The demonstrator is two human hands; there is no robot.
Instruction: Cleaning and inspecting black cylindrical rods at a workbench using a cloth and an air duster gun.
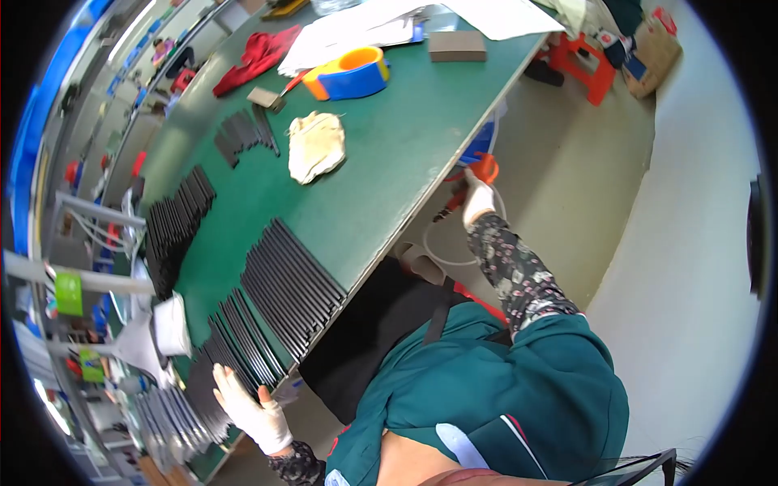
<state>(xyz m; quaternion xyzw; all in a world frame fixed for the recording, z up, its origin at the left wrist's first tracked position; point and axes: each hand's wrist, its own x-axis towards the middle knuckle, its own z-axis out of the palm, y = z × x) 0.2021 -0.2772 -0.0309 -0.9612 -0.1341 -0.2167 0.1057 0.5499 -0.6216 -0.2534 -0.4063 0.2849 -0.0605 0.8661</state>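
Observation:
My left hand [253, 415], in a white glove with bare fingertips, lies over the near ends of a row of black strips [243, 338] at the table's edge. Its fingers are stretched out, the thumb apart. A wider row of slim black strips [292, 287] lies just beyond. My right hand [480, 200], gloved too, reaches down beside the table's long edge. Its fingers close around a red and black handheld tool [452, 206], mostly hidden by the hand. An orange ring-like piece [485, 168] and a pale hose [427, 243] are next to it.
On the green table [356, 178] are a cream cloth [317, 147], a blue and orange tape roll [352, 75], a brown block [457, 46], papers and a red cloth [258, 58]. More black strips [178, 212] line the far side. An orange stool [585, 69] stands on the floor.

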